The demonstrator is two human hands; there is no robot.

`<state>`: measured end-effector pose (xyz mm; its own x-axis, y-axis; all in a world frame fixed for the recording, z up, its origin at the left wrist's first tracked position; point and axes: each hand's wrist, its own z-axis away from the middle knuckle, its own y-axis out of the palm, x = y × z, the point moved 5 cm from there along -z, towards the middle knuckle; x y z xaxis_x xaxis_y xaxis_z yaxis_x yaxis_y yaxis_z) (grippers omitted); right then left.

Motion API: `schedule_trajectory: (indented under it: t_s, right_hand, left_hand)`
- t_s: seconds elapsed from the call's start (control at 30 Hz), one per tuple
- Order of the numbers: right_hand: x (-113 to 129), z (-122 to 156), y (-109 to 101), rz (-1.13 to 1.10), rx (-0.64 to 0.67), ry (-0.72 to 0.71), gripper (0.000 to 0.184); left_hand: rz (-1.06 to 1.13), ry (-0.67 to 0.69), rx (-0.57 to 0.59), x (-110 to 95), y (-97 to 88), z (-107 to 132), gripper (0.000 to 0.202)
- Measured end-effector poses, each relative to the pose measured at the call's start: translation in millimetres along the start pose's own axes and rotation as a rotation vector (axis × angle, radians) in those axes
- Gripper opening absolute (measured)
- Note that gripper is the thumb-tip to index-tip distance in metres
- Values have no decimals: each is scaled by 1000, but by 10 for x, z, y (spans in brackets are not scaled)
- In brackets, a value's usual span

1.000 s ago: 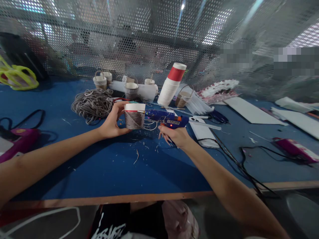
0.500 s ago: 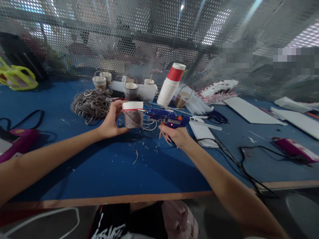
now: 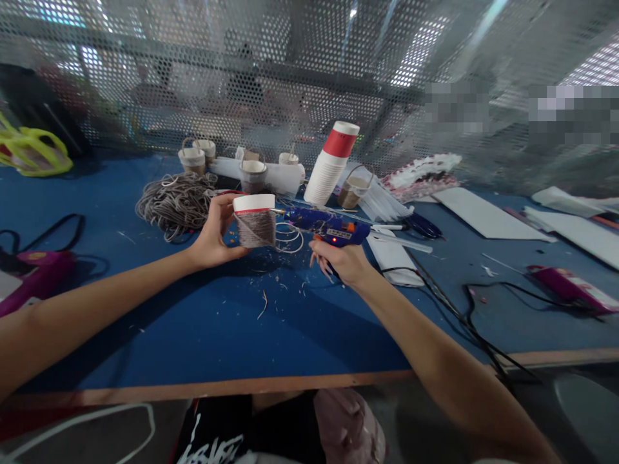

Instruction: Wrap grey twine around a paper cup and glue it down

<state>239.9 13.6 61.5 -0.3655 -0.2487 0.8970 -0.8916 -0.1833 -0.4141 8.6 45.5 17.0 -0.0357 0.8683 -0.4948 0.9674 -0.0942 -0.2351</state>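
My left hand (image 3: 213, 233) is wrapped round a paper cup (image 3: 255, 221) whose lower part is wound with grey-brown cord; the white rim is bare. The cup is held just above the blue table (image 3: 203, 322). My right hand (image 3: 341, 261) grips a blue glue gun (image 3: 325, 225) by its handle, its nozzle touching the cup's right side just under the rim. A loose loop of cord (image 3: 289, 237) hangs from the cup between the two hands.
A heap of cord (image 3: 176, 201) lies behind my left hand. A stack of cups (image 3: 333, 163), several cord-wrapped cups (image 3: 253, 174) and white sheets (image 3: 486, 218) stand at the back. Purple glue guns (image 3: 36, 277) (image 3: 570, 289) and black cables (image 3: 464, 316) lie at both sides. Perforated metal screen behind.
Both hands have lifted the cup and the glue gun slightly and shifted them a little to the left; the nozzle stays at the cup's side.
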Motion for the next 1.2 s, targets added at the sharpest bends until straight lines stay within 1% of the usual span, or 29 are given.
schedule_trajectory:
  t_s: [0.3, 0.43, 0.57, 0.67, 0.73, 0.97, 1.2]
  right_hand:
    - [-3, -1, -15, -31, -20, -39, 30]
    - [3, -3, -22, -26, -31, -32, 29]
    - [6, -2, -35, -6, -35, -38, 33]
    - [-9, -4, -43, 7, -50, -21, 32]
    - [-13, -6, -41, 3, -52, -16, 31]
    - [-31, -16, -50, -4, -79, -7, 30]
    - [-31, -26, -51, -19, -96, 11, 27]
  left_hand:
    - [10, 7, -11, 1, -20, -4, 79]
    - [7, 15, -9, -14, -23, 4, 80]
    - [35, 3, -20, -10, -18, 7, 75]
    - [53, 29, -41, 3, -21, 10, 79]
    - [66, 20, -46, 27, -23, 14, 80]
    - [78, 38, -29, 37, -29, 27, 81]
    - [61, 17, -19, 30, -22, 32, 81]
